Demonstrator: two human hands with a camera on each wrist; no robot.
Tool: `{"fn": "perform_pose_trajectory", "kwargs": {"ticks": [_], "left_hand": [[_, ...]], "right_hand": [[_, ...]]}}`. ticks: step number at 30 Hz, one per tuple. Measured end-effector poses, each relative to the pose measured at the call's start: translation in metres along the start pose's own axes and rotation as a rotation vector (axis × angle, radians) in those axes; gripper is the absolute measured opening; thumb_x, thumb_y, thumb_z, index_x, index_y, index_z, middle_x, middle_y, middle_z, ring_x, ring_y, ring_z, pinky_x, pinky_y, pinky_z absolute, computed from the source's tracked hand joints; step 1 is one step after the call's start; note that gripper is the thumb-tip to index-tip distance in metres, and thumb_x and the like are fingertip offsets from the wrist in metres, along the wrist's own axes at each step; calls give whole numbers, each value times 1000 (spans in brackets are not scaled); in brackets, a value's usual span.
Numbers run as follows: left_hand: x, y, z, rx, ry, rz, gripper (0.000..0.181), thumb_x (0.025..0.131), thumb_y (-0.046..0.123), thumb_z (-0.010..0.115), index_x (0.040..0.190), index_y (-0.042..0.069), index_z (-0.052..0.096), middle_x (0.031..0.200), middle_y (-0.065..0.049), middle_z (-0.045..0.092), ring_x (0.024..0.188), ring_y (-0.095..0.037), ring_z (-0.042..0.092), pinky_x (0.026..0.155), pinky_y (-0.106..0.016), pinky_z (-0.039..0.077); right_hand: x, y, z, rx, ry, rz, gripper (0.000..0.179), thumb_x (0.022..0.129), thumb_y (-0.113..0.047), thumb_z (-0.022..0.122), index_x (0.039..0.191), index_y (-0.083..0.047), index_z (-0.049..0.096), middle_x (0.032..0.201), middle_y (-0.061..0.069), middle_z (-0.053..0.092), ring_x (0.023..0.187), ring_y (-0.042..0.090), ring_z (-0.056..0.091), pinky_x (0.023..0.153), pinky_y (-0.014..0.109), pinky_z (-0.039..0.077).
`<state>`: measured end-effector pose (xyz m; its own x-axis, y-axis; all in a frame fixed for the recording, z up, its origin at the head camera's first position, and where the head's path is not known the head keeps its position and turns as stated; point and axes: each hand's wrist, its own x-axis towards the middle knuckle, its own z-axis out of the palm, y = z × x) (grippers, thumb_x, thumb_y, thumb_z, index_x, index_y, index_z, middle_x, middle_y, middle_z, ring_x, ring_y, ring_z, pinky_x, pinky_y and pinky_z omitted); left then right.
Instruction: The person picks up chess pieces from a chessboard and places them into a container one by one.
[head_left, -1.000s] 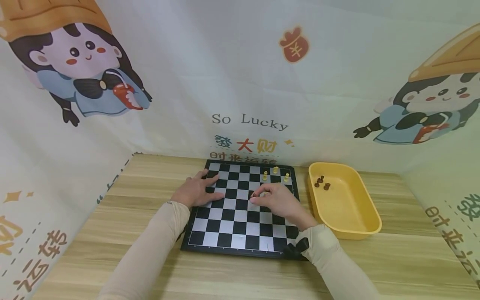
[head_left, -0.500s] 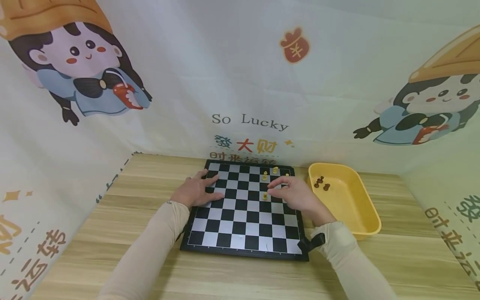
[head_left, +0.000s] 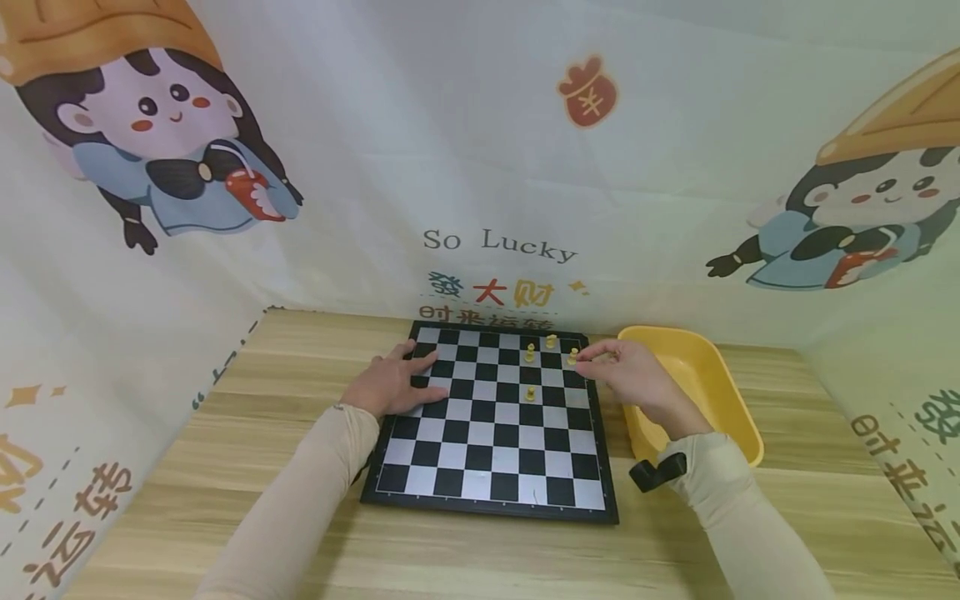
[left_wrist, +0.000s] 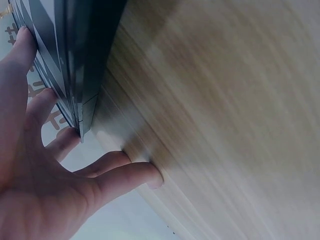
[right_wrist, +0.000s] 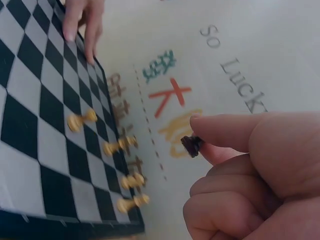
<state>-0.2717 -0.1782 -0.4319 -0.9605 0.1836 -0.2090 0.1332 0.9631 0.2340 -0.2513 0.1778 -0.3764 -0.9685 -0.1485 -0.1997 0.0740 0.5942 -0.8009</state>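
My right hand (head_left: 637, 379) pinches a small dark brown chess piece (right_wrist: 190, 145) between thumb and index finger, by the right edge of the chessboard (head_left: 480, 433). That piece shows in the right wrist view; its kind cannot be told. Several pale yellow chess pieces stand on the board: one near the middle right (head_left: 530, 393), the others towards the far right corner. Close to my fingertips is the rightmost yellow piece (head_left: 573, 356). My left hand (head_left: 386, 383) rests with spread fingers on the board's left edge, some fingers reaching past it onto the table.
A yellow plastic tray (head_left: 753, 442) stands right of the board, partly covered by my right hand and forearm. The wooden table (head_left: 262, 400) runs around the board. A printed white curtain (head_left: 360, 167) hangs close behind.
My right hand has moved from over the board's middle rightwards to its right edge, uncovering a yellow piece there. It now blocks the view of the dark pieces in the tray. My left hand has stayed put.
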Motion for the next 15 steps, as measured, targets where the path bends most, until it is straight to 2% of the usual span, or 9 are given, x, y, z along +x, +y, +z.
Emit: {"fn": "perform_pose_trajectory", "kwargs": {"ticks": [3, 6, 9, 12, 15], "left_hand": [[1, -1, 1, 1, 0, 0, 79, 94, 70, 54, 160, 31, 33, 171, -18, 17, 142, -66, 30, 115, -70, 35], [1, -1, 1, 3, 1, 3, 79, 95, 70, 54, 160, 30, 34, 171, -18, 18, 142, -66, 30, 115, -70, 35], [0, 0, 1, 2, 2, 3, 79, 95, 70, 54, 160, 30, 34, 171, -19, 18, 142, -66, 30, 115, -70, 35], [0, 0, 1, 2, 3, 4, 80, 94, 70, 54, 160, 30, 33, 171, -19, 17, 143, -65, 30, 116, -70, 34], [1, -1, 1, 5, 6, 5, 80, 94, 71, 54, 160, 31, 33, 171, -18, 17, 143, -65, 30, 116, -70, 34]], "right_hand": [[-1, 3, -13, 29, -7, -9, 36, 97, -29, 68, 123, -4, 66, 56, -12, 39, 44, 8, 32, 45, 21, 30], [-1, 6, -24, 16, 2, -18, 37, 98, -29, 67, 125, -3, 66, 52, -14, 34, 42, 7, 31, 44, 21, 28], [0, 9, -33, 9, 17, -19, 39, 98, -29, 67, 126, -2, 65, 51, -14, 38, 44, 6, 35, 44, 20, 29], [1, 11, -41, 0, 28, 1, 39, 99, -29, 65, 129, -3, 64, 66, -11, 53, 50, 7, 40, 47, 20, 33], [4, 13, -50, -17, 36, 12, 40, 102, -29, 62, 131, -3, 62, 99, 3, 65, 61, 7, 48, 52, 21, 42]]}}
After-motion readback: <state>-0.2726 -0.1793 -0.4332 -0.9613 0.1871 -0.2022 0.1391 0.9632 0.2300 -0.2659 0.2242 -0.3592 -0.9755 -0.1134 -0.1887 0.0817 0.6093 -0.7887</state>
